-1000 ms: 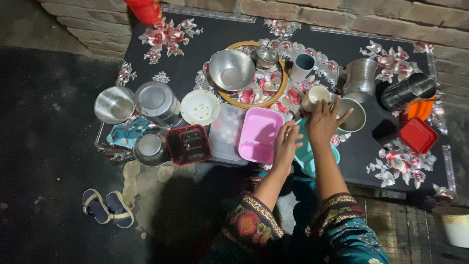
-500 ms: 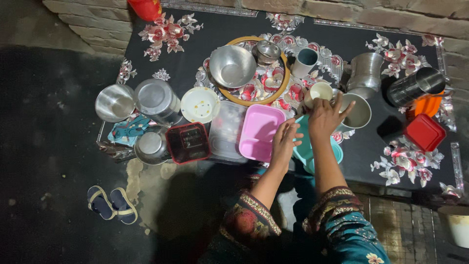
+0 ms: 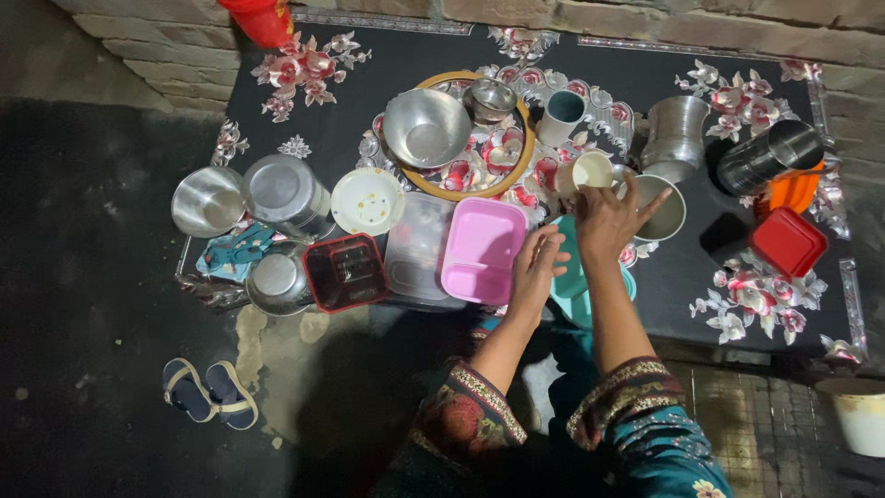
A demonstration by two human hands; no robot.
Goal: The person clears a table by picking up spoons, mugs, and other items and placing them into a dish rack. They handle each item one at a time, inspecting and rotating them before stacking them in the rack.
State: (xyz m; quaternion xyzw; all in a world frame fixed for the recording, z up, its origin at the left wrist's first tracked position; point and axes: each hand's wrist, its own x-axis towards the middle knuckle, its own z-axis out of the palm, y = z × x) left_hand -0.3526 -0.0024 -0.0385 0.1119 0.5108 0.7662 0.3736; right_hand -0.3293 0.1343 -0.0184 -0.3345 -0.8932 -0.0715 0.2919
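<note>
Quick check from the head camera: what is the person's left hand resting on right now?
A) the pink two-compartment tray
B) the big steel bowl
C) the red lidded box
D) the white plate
A: the left hand lies on the right edge of the pink two-compartment tray, while the right hand is up by the small cream cup.

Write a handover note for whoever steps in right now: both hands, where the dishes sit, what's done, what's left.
Left hand: resting on the edge of the pink tray, holding nothing visible.
Right hand: fingers at the small cream cup, which stands on the table; whether it is gripped cannot be told.
A teal item lies under both hands, beside a steel pot.
Done: cannot tell from the layout.
Left: many dishes spread loosely over the black floral table, including the steel bowl on the round tray.
</note>
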